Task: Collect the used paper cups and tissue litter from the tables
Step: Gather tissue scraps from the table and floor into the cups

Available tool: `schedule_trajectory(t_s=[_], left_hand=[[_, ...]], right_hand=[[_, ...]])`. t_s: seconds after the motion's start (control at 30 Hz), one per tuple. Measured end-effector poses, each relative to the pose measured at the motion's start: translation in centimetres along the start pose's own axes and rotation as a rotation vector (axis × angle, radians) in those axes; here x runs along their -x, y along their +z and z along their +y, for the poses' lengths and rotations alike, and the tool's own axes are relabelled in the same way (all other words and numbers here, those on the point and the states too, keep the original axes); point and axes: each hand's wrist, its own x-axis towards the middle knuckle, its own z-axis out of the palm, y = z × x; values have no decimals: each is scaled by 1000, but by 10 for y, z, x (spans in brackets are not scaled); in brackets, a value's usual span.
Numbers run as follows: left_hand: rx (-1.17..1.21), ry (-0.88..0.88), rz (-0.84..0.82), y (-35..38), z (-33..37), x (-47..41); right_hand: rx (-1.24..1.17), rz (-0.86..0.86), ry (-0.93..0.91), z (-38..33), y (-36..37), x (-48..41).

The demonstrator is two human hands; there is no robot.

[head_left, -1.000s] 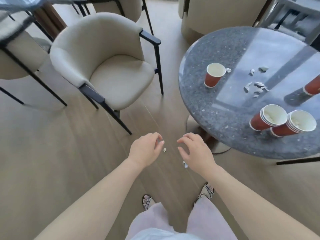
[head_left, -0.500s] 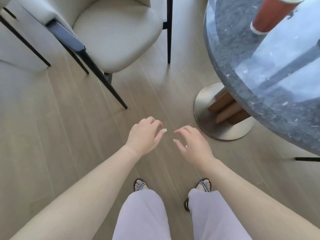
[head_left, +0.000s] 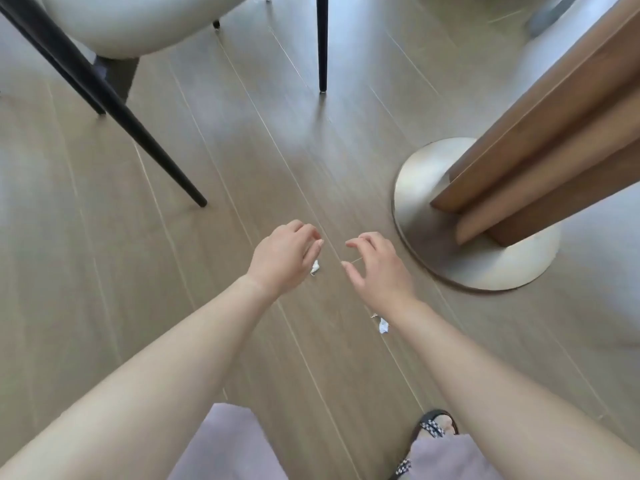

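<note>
Underfoot, head view, looking steeply down at the floor beside a table pedestal.

1. Left hand: reaches low over the grey-brown wood plank floor, back of the hand upward. Its fingers are loosely curled, thumb tip close to the forefinger, with nothing visibly held.
2. Small white crumpled tissue scrap: lies on the floor just beside the left thumb, partly hidden by the edge of the hand. Whether the thumb touches it cannot be told.
3. Right hand: held level with the left, a narrow gap of floor between them. Its fingers are bent and spread, thumb well apart from the forefinger, holding nothing.
4. Second white tissue scrap: lies on the floor just beside the right wrist, apart from the first scrap, with a tiny fleck above it.
5. Round pale metal table base: flat on the floor to the right of the right hand, carrying a slanted brown wooden column.
6. Cream upholstered chair seat: top left, on tapered black legs; one thin leg stands upright at top centre.
7. Black patterned strap sandal: bottom right, beside pale lilac trousers.
</note>
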Motion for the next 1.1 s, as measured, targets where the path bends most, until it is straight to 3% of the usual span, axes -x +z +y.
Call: schedule_trajectory(t_s=[0.2,0.33,0.8,1.0,1.1], left_hand=[[35,93,140,81,-31,-58],[44,61,178,122,-45,-86],[-127,80,-162,228,-96,-75],[-112,-131,-316,250,-94,-74],[-155,-115,-363,255,-99,-76]], right_hand=[[-19,52,32,61,78,-49],[-24,76,4,80,115,-74],[122,-191,59,135,198,-14],[93,-151,125,154,198,0],[74,-116,149,161,198,6]])
